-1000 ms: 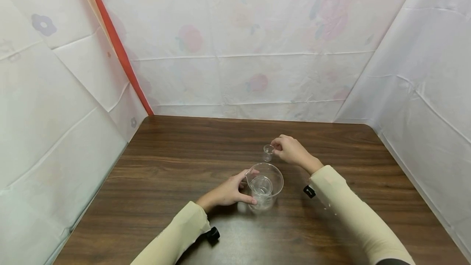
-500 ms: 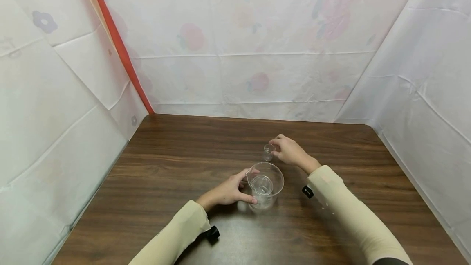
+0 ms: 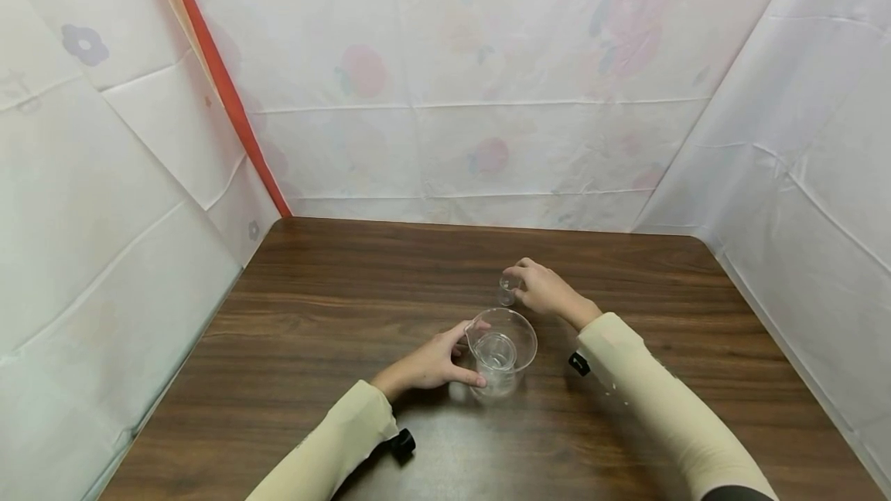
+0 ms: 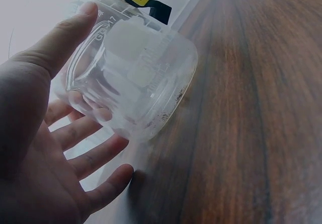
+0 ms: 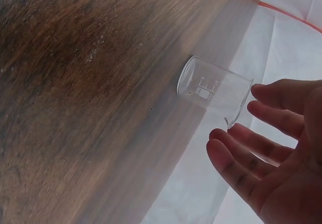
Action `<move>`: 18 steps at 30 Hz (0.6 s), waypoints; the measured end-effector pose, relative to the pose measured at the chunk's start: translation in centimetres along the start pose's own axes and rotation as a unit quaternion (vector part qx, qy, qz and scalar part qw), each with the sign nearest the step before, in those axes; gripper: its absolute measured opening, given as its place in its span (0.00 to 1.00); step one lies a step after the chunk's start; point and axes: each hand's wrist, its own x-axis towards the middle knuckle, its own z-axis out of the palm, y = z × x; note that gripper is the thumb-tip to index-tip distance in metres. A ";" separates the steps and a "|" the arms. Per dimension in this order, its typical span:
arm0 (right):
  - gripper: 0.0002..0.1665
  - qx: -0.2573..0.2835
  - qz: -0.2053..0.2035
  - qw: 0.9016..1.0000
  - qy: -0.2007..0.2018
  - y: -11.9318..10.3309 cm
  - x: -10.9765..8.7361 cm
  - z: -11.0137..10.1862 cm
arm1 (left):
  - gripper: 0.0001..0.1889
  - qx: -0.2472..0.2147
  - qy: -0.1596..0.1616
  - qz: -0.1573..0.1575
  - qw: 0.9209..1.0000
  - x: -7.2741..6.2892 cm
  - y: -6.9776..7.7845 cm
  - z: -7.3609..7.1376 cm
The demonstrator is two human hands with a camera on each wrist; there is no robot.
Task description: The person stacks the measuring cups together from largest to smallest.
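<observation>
My left hand (image 3: 435,362) holds a large clear glass beaker (image 3: 525,350) from its left side, thumb in front and fingers curved round behind. White printed marks show on the large beaker (image 4: 166,58) in the left wrist view. Inside it sits a smaller glass beaker (image 3: 496,352). Just beyond stands a small clear beaker (image 3: 506,298), upright on the tabletop, with a spout and white scale marks. My right hand (image 3: 547,290) grips this small beaker (image 5: 211,83) at its rim, fingertips on opposite sides of the mouth.
The dark wood table (image 3: 334,277) is bounded by white patterned sheeting (image 3: 445,138) at the back and both sides. A red strip (image 3: 223,83) runs down the back left corner. Pale specks (image 5: 95,48) lie on the wood in the right wrist view.
My right hand has shifted slightly left, its fingers reaching farther over the small beaker's rim. The left hand and the large beaker stay put.
</observation>
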 end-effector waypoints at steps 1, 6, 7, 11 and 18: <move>0.24 0.001 -0.002 1.000 -0.001 0.0 0.0 0.0 | 0.41 0.000 0.000 0.000 1.000 0.0 0.0 0.0; 0.25 0.012 -0.013 1.000 -0.003 -0.2 -0.3 0.1 | 0.42 0.001 0.001 0.002 1.000 0.0 0.0 0.0; 0.26 0.014 -0.012 1.000 -0.006 -0.2 -0.4 0.1 | 0.42 0.001 0.001 0.004 1.000 0.0 0.0 0.0; 0.29 0.022 -0.010 1.000 -0.014 0.1 -0.4 0.3 | 0.42 0.004 0.001 0.009 1.000 0.0 0.0 0.1; 0.28 0.019 -0.002 0.999 -0.028 0.4 -0.1 0.6 | 0.42 0.006 0.001 0.012 1.000 0.1 0.1 0.1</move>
